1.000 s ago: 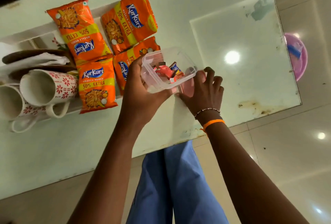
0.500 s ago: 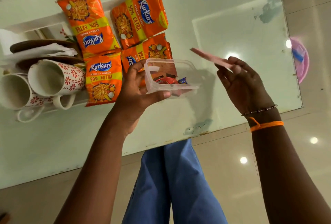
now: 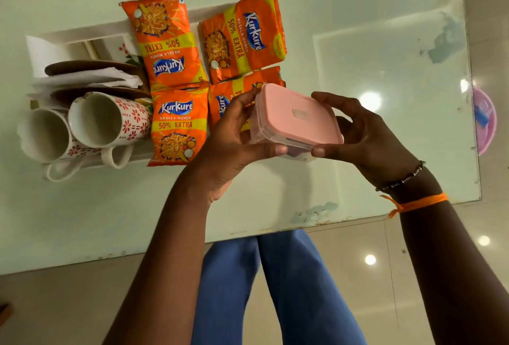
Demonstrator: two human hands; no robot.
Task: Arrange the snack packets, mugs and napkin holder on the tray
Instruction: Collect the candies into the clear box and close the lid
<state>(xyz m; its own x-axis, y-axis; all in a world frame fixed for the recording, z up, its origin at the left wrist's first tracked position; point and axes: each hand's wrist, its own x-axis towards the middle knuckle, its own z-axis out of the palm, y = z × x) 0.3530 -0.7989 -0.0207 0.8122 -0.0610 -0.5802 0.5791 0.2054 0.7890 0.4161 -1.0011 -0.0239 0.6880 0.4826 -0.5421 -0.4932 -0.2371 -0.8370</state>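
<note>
**Pink-lidded box held between both hands over the glass table**

Pink plastic covers the clear box (image 3: 296,121) I see gripped between both hands. My left hand (image 3: 234,138) clamps its near-left end, thumb under the front edge and fingers curled over the far corner; my right hand (image 3: 366,135) pinches the right end, thumb low, fingers wrapped behind. The box's long axis runs from the left fingertips down toward the right thumb, lid tilted up at the camera.

Beyond the left fingers I count four orange snack packets (image 3: 179,124) lying flat on the white tray (image 3: 82,33), long axes running away from me; the far-left one reads upside down, and the near-right one is partly hidden by the knuckles. Further left lie two floral mugs (image 3: 110,118) on their sides, mouths toward me, touching. Behind them stands one napkin holder (image 3: 91,80) with white napkins.
</note>
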